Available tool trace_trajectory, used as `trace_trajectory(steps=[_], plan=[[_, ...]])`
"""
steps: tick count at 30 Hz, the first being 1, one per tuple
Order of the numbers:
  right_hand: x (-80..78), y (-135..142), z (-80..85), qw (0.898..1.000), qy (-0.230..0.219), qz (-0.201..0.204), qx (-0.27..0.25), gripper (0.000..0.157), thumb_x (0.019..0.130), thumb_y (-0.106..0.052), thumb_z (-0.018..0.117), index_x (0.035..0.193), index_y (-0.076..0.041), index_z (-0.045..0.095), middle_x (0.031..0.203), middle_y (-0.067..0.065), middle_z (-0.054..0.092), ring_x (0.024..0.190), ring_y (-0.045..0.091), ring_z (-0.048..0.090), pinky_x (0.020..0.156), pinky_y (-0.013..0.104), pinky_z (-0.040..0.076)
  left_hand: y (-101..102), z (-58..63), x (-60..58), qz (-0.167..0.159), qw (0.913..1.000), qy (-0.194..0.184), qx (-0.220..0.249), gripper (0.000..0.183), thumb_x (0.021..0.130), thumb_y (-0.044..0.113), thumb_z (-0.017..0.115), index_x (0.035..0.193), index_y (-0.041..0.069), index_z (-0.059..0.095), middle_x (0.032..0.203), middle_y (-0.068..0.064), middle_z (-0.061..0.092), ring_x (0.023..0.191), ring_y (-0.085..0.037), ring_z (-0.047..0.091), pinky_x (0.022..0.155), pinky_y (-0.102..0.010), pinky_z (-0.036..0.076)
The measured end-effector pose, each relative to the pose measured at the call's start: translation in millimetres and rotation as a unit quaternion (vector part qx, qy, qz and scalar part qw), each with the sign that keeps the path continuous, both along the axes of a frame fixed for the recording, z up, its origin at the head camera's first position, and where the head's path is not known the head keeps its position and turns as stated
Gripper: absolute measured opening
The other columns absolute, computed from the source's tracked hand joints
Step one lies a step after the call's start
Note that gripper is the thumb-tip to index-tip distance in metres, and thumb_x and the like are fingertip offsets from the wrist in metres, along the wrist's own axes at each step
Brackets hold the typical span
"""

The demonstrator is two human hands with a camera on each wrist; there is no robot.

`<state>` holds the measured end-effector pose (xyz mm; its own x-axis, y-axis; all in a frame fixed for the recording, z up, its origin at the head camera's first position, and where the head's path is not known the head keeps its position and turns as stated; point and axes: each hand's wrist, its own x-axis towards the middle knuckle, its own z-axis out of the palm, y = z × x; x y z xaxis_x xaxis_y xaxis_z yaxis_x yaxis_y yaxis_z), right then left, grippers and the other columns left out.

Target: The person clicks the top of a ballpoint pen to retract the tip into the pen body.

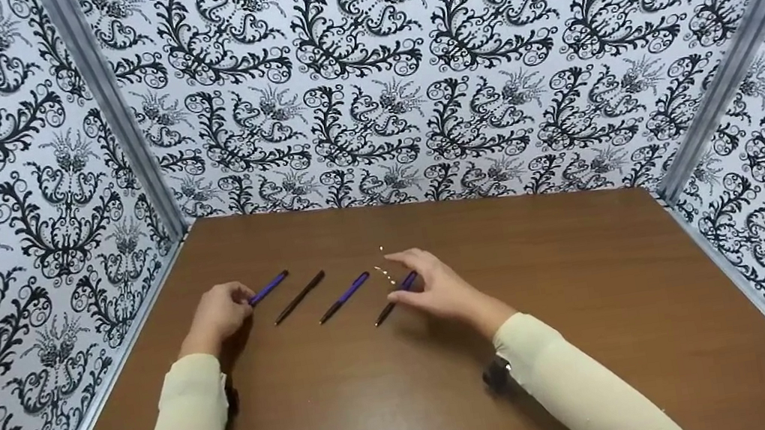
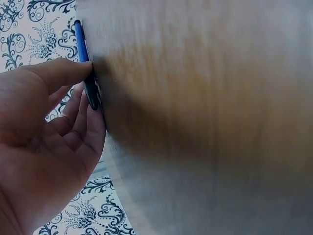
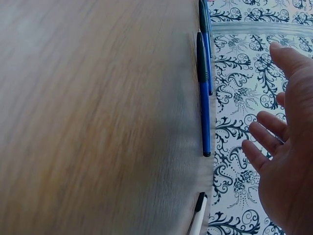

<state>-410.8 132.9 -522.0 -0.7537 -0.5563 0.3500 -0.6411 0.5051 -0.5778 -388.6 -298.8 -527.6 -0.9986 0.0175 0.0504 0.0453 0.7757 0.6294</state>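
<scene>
My left hand (image 1: 219,315) pinches a blue pen (image 1: 270,287) near its black end at the left of the row. In the left wrist view its thumb (image 2: 78,71) presses on this pen (image 2: 82,44), fingers curled behind. To its right lie a black pen (image 1: 300,298) and a blue pen with a black grip (image 1: 346,298), slanted alike. My right hand (image 1: 439,286), thumb and fingers spread, hovers by another blue pen (image 1: 388,311), partly hidden by it. The right wrist view shows this hand (image 3: 288,127) holding nothing, apart from the pens. There, a white pen (image 3: 196,220) with a black end shows low.
A brown wooden table (image 1: 350,402) carries the pens. Walls with a black-and-white scroll pattern (image 1: 372,95) close off the back and both sides, with grey metal strips (image 1: 117,110) at the corners. Small bright specks (image 1: 385,275) show beside the right hand.
</scene>
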Motion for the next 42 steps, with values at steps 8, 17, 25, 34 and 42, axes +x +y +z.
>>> trace_trajectory(steps=[8, 17, 25, 34, 42], plan=[[1.1, 2, 1.5, 1.000, 0.003, 0.008, 0.010, 0.070, 0.101, -0.038, 0.082, 0.161, -0.014, 0.056, 0.158, 0.009, 0.057, 0.150, 0.030, 0.049, 0.126, 0.049, 0.038, -1, -1.0, -1.1, 0.001, 1.0000, -0.003, 0.009, 0.022, 0.099, -0.002, 0.069, 0.120, -0.006, 0.076, 0.110, -0.021, 0.073, 0.104, -0.041, 0.068, 0.097, -0.059, 0.054], [-0.6, 1, -0.8, 1.000, 0.004, 0.009, 0.001, 0.070, 0.101, -0.038, 0.083, 0.160, -0.013, 0.057, 0.156, 0.013, 0.059, 0.148, 0.030, 0.051, 0.126, 0.049, 0.038, 0, 0.7, -0.8, 0.003, 1.0000, -0.002, 0.009, 0.025, 0.099, 0.001, 0.072, 0.122, -0.006, 0.075, 0.113, -0.023, 0.073, 0.107, -0.042, 0.068, 0.099, -0.059, 0.054], [-1.4, -4, -3.3, 1.000, -0.007, 0.005, -0.025, 0.067, 0.101, -0.034, 0.084, 0.158, -0.009, 0.058, 0.155, 0.021, 0.059, 0.148, 0.033, 0.052, 0.126, 0.050, 0.037, 6, 5.3, -1.3, -0.003, 0.9998, 0.012, 0.015, 0.025, 0.101, 0.005, 0.072, 0.124, -0.005, 0.073, 0.120, -0.024, 0.073, 0.113, -0.043, 0.068, 0.104, -0.061, 0.054], [-8.8, -22, -7.7, 0.996, -0.031, 0.000, -0.081, 0.066, 0.100, -0.030, 0.085, 0.156, -0.007, 0.060, 0.147, 0.015, 0.064, 0.140, 0.042, 0.058, 0.121, 0.056, 0.044, 13, 8.3, -1.5, -0.049, 0.9973, 0.045, 0.029, 0.022, 0.102, 0.005, 0.073, 0.123, -0.004, 0.074, 0.121, -0.023, 0.072, 0.115, -0.042, 0.068, 0.105, -0.060, 0.054], [-19.1, -39, -11.1, 0.990, -0.070, 0.005, -0.125, 0.065, 0.101, -0.024, 0.083, 0.157, -0.005, 0.057, 0.144, 0.019, 0.064, 0.135, 0.049, 0.059, 0.114, 0.065, 0.048, 20, 7.4, -3.2, -0.061, 0.9967, 0.041, 0.033, 0.019, 0.104, 0.006, 0.074, 0.121, -0.003, 0.075, 0.116, -0.020, 0.075, 0.112, -0.039, 0.069, 0.103, -0.058, 0.055]])
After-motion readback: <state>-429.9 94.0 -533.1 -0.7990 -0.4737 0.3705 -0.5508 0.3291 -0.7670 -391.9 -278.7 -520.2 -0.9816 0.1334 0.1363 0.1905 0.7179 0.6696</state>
